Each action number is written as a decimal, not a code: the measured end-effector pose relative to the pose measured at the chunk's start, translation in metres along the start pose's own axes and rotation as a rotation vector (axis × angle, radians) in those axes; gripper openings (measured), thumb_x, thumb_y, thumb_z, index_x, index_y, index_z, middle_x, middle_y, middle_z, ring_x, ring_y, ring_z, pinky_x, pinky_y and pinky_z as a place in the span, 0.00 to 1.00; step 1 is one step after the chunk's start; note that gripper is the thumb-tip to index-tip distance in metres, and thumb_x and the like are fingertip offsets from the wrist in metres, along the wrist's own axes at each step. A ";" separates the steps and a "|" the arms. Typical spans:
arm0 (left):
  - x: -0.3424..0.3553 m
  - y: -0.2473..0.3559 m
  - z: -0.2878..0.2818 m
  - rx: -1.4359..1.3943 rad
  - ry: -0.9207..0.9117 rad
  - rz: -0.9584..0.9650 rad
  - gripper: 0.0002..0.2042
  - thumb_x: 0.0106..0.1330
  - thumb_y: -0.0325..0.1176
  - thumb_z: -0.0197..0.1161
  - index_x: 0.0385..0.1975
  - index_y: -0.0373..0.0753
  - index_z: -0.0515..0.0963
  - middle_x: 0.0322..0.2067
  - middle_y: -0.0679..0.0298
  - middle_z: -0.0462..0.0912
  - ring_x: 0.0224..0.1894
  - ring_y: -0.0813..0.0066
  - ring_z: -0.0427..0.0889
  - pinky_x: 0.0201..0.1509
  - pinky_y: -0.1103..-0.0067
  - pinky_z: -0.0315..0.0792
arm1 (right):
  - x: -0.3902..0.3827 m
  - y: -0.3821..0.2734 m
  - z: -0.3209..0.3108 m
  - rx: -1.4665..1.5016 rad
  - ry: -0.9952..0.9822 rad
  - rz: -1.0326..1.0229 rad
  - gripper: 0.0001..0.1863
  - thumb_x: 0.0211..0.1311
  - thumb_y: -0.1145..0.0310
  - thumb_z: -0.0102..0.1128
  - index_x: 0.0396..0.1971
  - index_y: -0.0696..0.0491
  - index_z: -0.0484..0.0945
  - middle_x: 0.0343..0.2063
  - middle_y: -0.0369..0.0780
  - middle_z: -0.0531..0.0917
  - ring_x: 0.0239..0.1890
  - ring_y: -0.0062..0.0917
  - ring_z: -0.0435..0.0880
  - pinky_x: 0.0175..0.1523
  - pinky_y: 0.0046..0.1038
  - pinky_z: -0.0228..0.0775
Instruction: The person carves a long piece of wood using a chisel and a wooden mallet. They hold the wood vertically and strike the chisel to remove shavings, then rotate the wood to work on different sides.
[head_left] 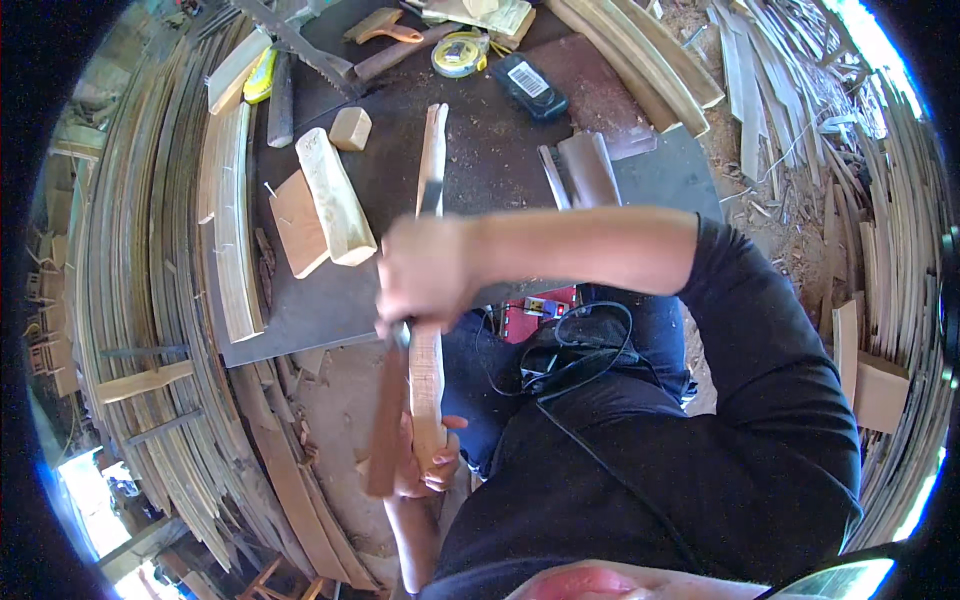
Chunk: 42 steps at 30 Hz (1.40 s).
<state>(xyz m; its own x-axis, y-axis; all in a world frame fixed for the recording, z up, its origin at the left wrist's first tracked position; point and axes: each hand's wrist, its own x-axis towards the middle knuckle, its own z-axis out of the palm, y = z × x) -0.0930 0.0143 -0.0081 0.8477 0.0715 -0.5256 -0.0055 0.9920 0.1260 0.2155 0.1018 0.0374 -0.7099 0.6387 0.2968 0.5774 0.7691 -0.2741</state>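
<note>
A long, narrow strip of pale wood [427,365] lies over the near table edge, pointing away from me. Around its near end, below the tabletop, the fingers of my left hand [430,465] are closed. My right hand [425,270], smeared by motion, is closed above the strip near the table edge. From it a brown wooden-handled tool [388,425] slants down toward my left hand; its kind is unclear. Dark metal [431,195] shows on the strip just beyond the right hand. Left of that hand, a thick pale wood block [335,200] rests on a flat board [297,222].
On the dark table [500,180] lie a tape measure [460,54], a black case [528,86], a saw [300,45], a brush [383,27], a small block [350,129] and bent metal pieces [588,170]. Nails stick from boards at left [237,230]. Cables [590,345] cross my lap.
</note>
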 end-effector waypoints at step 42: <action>-0.002 0.000 -0.005 0.029 0.029 -0.031 0.38 0.71 0.63 0.32 0.57 0.29 0.65 0.19 0.65 0.63 0.09 0.84 0.52 0.07 0.85 0.47 | 0.004 -0.006 -0.001 0.014 -0.026 -0.079 0.10 0.52 0.55 0.61 0.25 0.43 0.83 0.16 0.39 0.81 0.22 0.40 0.82 0.30 0.41 0.75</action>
<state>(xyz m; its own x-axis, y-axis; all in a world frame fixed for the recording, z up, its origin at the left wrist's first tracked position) -0.0970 0.0146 -0.0113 0.8315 0.0445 -0.5538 0.0362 0.9903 0.1339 0.2096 0.1000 0.0406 -0.7633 0.5751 0.2942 0.5134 0.8165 -0.2639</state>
